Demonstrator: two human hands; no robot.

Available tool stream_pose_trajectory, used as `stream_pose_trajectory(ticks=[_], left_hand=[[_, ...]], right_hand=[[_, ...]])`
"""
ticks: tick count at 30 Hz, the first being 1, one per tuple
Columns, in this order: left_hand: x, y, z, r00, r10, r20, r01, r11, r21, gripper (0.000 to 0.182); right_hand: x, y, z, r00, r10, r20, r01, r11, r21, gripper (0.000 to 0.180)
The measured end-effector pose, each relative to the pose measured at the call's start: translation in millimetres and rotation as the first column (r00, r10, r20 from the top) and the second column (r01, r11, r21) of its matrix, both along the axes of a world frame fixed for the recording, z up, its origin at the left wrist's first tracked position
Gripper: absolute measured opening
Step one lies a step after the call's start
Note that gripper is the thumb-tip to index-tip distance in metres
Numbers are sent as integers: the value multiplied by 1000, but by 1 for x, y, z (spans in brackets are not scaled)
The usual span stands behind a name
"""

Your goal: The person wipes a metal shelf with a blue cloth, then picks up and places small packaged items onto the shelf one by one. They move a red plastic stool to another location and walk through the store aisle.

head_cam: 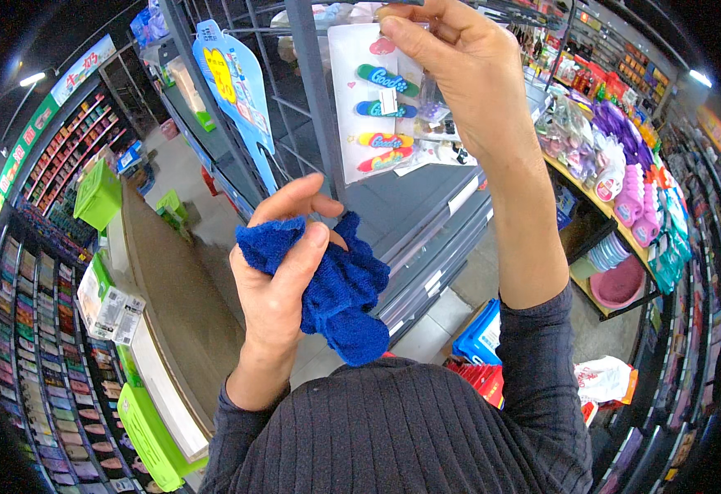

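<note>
A crumpled blue terry cloth (345, 296) is held in my left hand (280, 265), between thumb and fingers, in front of the dark metal shelf. My right hand (471, 74) is raised at the top of the view. Its thumb and fingers pinch the upper edge of a white card (348, 123) with several colourful hair clips on it. The card hangs beside a dark upright post, above the grey shelf board (391, 204). More small packaged items (437, 117) hang behind the card, partly hidden by my right hand and forearm.
A blue hanging sign (237, 86) is fixed at the wire grid left of the post. At right, a wooden-topped display (589, 179) bears bagged goods and pink bottles, with a pink basin (618, 284) below. A counter (175, 296) with green bins curves along the left. Blue and red packages (481, 336) lie low beside me.
</note>
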State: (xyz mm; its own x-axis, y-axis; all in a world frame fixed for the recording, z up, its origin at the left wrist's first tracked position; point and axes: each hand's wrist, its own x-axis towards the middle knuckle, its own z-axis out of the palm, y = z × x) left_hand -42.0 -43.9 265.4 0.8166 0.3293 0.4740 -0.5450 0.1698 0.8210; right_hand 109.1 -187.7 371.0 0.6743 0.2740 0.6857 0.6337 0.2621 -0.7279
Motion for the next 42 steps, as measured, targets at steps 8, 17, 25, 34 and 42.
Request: stream_pose_trajectory(ticks=[8, 17, 25, 34, 42], left_hand=[[1, 4, -5, 1000, -27, 6, 27, 999, -19, 33], [2, -2, -6, 999, -45, -9, 45, 999, 12, 24], [5, -2, -8, 998, -59, -37, 59, 998, 11, 23], [8, 5, -14, 999, -47, -21, 47, 999, 17, 22], [3, 8, -27, 992, -97, -79, 102, 992, 72, 17]], right_hand=[[-3, -6, 7, 998, 59, -1, -59, 997, -49, 11], [2, -6, 2, 991, -55, 121, 68, 992, -106, 15], [10, 1, -16, 750, -363, 552, 424, 906, 20, 18], [6, 3, -15, 680, -323, 658, 503, 858, -99, 31], [23, 22, -32, 423, -567, 707, 531, 787, 313, 21]])
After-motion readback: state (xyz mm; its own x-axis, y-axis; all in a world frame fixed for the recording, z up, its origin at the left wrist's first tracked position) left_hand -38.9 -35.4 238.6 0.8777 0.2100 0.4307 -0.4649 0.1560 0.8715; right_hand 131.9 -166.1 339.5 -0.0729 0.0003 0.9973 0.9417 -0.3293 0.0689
